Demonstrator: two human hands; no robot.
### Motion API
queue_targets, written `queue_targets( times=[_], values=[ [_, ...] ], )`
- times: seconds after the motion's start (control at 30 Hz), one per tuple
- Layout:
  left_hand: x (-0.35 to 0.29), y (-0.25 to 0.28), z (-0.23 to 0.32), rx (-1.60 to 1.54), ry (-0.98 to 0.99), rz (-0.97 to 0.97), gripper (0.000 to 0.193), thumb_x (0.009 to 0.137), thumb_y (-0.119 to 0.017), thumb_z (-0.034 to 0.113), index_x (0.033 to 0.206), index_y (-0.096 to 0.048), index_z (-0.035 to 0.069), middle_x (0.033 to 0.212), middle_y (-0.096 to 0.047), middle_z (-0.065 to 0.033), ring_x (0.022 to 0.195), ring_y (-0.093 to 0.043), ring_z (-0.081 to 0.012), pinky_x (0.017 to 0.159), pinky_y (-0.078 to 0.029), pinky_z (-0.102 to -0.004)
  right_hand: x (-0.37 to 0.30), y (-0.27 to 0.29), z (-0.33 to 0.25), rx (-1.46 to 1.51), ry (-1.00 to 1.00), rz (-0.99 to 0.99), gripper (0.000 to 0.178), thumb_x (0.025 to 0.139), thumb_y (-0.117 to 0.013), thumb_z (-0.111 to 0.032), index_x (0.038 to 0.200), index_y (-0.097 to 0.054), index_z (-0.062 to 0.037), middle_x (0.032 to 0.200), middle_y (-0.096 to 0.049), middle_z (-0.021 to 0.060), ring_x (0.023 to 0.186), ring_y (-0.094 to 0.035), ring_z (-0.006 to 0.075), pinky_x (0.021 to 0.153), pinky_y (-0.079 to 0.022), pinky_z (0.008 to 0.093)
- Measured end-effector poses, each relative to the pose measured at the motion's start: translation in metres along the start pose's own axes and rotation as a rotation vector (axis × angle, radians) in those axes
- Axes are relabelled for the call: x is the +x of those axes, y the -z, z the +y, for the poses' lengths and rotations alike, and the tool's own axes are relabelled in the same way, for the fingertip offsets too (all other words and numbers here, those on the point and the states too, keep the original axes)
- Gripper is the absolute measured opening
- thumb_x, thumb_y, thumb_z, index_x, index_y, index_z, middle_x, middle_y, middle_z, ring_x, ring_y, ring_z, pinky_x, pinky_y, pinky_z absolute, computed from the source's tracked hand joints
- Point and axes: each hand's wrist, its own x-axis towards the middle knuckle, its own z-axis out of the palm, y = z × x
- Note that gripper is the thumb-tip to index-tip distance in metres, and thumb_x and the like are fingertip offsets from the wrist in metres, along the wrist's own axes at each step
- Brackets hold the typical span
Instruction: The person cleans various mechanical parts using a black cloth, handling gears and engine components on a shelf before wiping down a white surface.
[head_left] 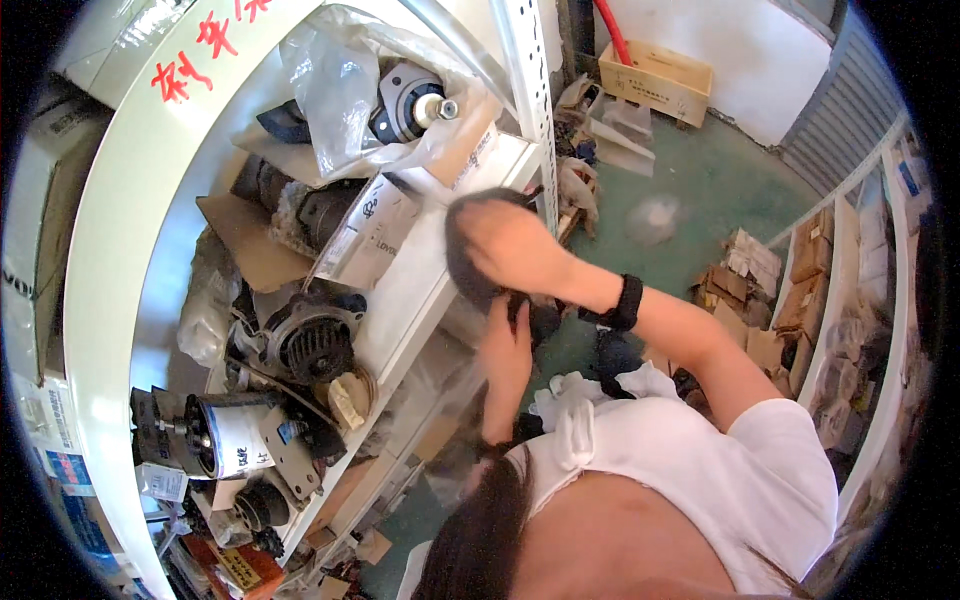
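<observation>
A dark, rounded part [466, 268] is held beside the shelf's front edge; blur hides its exact kind. My right hand [512, 245], a black band at its wrist, is closed over the top of it with the fingers bent. From below, my left hand [506, 345] grips its lower end, the thumb against a black piece. Closest to both hands on the shelf is an open white cardboard box [368, 232] with a dark metal part behind it. Further back lies a round metal part with a shaft [412, 100], partly in clear plastic.
The white metal shelf [400, 325] carries a ribbed round housing [315, 345] and a black cylindrical part with a white label [230, 435]. A perforated upright [530, 80] stands beyond my hands. Cartons [735, 290] lie on the green floor, and another rack [850, 260] stands right.
</observation>
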Motion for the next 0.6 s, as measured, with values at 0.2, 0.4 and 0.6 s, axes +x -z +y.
queue_targets(
  times=[0.2, 0.4, 0.6],
  values=[
    [0.049, -0.019, 0.025, 0.03, -0.17, -0.04, 0.028, 0.085, -0.044, 0.019, 0.106, -0.045, 0.0, 0.101, -0.052, -0.0204, 0.091, -0.05, -0.037, 0.075, -0.041, -0.0384, 0.015, 0.026, 0.051, -0.226, -0.291, 0.021, 0.031, 0.075, -0.05, -0.013, 0.103, -0.05, 0.0013, 0.105, -0.054, 0.0156, 0.093, -0.053, 0.0284, 0.078, -0.044, 0.0348],
    [0.064, -0.037, 0.021, -0.056, -0.24, -0.143, 0.027, 0.085, -0.043, 0.018, 0.107, -0.043, 0.002, 0.098, -0.051, -0.0219, 0.086, -0.05, -0.0397, 0.069, -0.041, -0.0411, 0.016, 0.015, 0.062, -0.315, -0.287, 0.033, 0.029, 0.074, -0.05, -0.013, 0.1, -0.053, 0.0013, 0.105, -0.054, 0.0125, 0.09, -0.054, 0.0252, 0.077, -0.044, 0.0337],
    [0.053, -0.015, -0.001, -0.093, -0.205, 0.041, 0.025, 0.085, -0.044, 0.017, 0.106, -0.046, 0.003, 0.096, -0.051, -0.0197, 0.084, -0.05, -0.0388, 0.069, -0.041, -0.0414, 0.025, 0.024, 0.056, -0.481, -0.21, -0.171, 0.027, 0.073, -0.048, -0.012, 0.096, -0.053, -0.0002, 0.106, -0.053, 0.0084, 0.1, -0.049, 0.0196, 0.075, -0.038, 0.0342]
  ],
)
